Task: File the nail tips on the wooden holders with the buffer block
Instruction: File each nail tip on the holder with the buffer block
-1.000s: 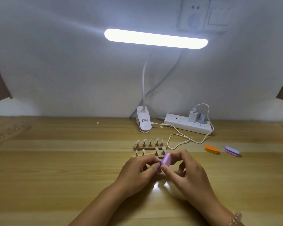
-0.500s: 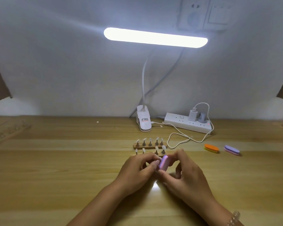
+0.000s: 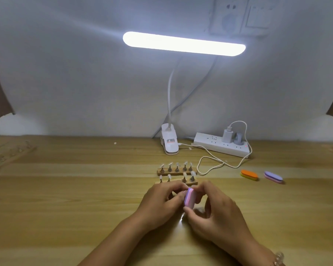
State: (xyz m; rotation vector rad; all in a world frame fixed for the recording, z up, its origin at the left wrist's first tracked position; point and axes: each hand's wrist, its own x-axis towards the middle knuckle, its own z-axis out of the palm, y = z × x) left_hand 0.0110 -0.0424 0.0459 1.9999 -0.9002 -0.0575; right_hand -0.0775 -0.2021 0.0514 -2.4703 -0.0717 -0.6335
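Wooden table [image 3: 65,198] against a white wall, with a lit lamp [image 3: 183,44] and a power strip [image 3: 219,144] at the far edge. I see two wooden holders mid-table. The far holder [image 3: 176,171] carries five nail tips [image 3: 185,163]. The near holder [image 3: 188,182] shows four, with a gap in the middle.

The right hand [image 3: 217,214] grips the buffer block [image 3: 188,197] on edge between thumb and fingers, just in front of the near holder. The left hand [image 3: 161,202] has its fingers curled tight against the block's left face. I cannot tell what they pinch, since it is hidden. My guess is it's the tip missing from the gap.

Progress, as a judgement: filing is underway on one tip, probably the middle one of the near row. The tips are too small to say which are already filed, so the done count is unknown. Up to nine standing tips could be left.

An orange block [image 3: 249,175] and a purple block [image 3: 273,177] lie unused at the right.
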